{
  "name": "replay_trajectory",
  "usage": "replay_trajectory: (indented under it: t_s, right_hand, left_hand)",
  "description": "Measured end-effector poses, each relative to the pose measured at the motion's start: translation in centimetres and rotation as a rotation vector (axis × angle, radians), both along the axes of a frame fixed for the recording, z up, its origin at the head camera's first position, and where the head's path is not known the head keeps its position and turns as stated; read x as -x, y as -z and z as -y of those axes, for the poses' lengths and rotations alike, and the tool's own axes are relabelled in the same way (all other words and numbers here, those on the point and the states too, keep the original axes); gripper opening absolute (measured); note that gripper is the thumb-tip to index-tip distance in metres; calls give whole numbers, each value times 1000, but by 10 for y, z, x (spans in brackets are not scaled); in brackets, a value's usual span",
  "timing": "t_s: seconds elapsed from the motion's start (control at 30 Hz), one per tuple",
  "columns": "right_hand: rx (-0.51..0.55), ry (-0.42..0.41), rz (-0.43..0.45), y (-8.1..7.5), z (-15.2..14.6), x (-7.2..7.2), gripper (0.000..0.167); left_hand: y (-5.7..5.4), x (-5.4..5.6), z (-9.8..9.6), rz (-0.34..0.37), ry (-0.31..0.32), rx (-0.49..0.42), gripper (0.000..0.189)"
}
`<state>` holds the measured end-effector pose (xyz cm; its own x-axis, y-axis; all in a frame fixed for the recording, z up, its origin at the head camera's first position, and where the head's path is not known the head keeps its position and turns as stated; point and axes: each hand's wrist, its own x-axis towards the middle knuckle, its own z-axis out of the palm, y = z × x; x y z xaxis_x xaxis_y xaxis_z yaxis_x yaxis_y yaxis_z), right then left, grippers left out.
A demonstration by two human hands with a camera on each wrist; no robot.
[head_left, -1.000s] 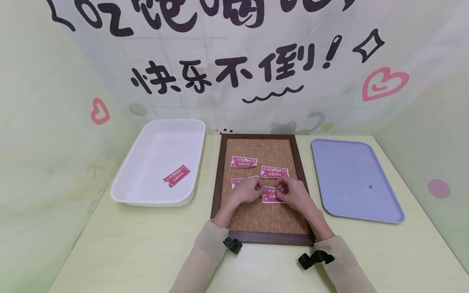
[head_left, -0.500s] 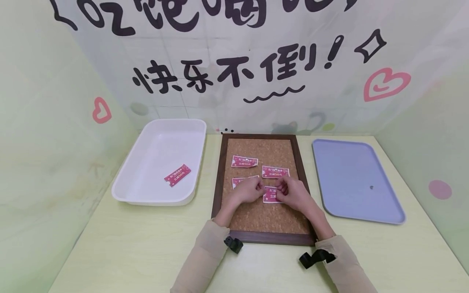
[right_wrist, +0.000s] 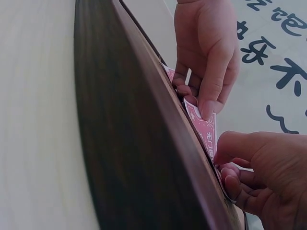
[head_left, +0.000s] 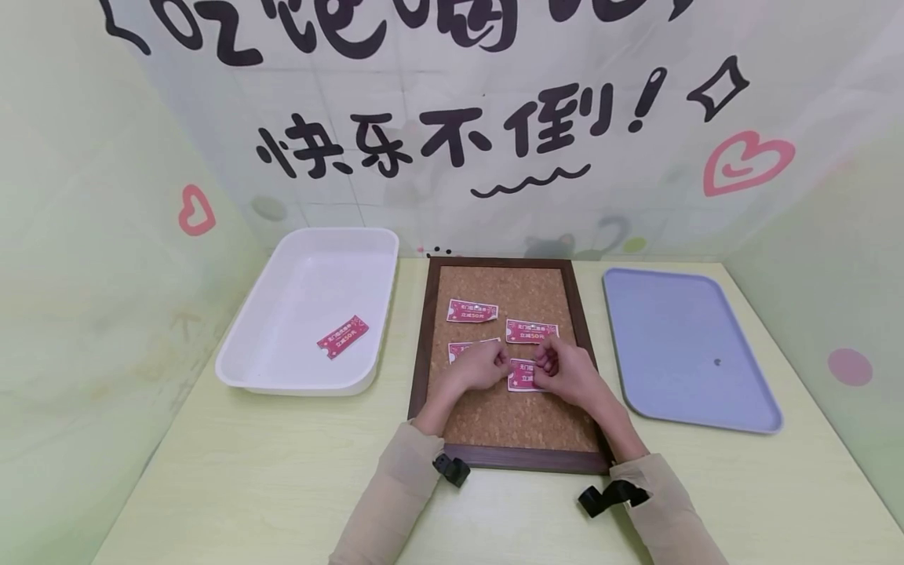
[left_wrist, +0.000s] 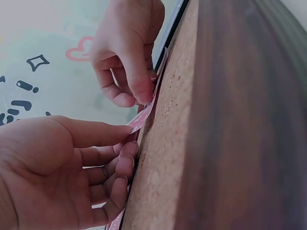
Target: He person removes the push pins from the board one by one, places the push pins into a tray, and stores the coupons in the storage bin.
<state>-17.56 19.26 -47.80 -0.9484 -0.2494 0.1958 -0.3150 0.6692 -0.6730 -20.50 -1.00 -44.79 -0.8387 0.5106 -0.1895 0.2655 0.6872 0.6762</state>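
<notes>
Corkboard (head_left: 523,424) is my landmark. Near its middle I've got the left hand (head_left: 483,366) pinching the left end of the lower-right coupon (head_left: 521,375) and the right hand (head_left: 570,375) clamped on it too, thumb to finger; can't tell if anything's hidden between those tips. Best bet imo: flatten that lifted left end, then press straight down. Two other coupons (head_left: 533,331) sit farther up it.

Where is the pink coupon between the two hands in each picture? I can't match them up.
Head: the coupon is right of and below centre, between the left hand and right hand.
Left wrist: the coupon is near the centre, seen at a steep slant.
Right wrist: the coupon is right of centre, partly covered by both hands.
Shared landmark: the board's dark wooden frame.
</notes>
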Motion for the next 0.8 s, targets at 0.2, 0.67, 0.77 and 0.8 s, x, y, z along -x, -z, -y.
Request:
replay_trajectory:
  t_s: [0.2, 0.67, 0.77, 0.8]
  right_hand:
    - [15, 13, 37, -1, -3, 0, 21]
    - [83, 48, 48, -6, -16, 0, 15]
    - [73, 79, 14, -11, -22, 1, 16]
    - [72, 85, 1, -12, -24, 1, 17]
  left_hand:
    - [1, 0, -1, 11, 0, 0, 12]
    - [0, -1, -1, 25, -46, -11, 14]
    - [-1, -2, 0, 34, -67, -27, 14]
    - [-1, -3, 0, 38, -73, -34, 14]
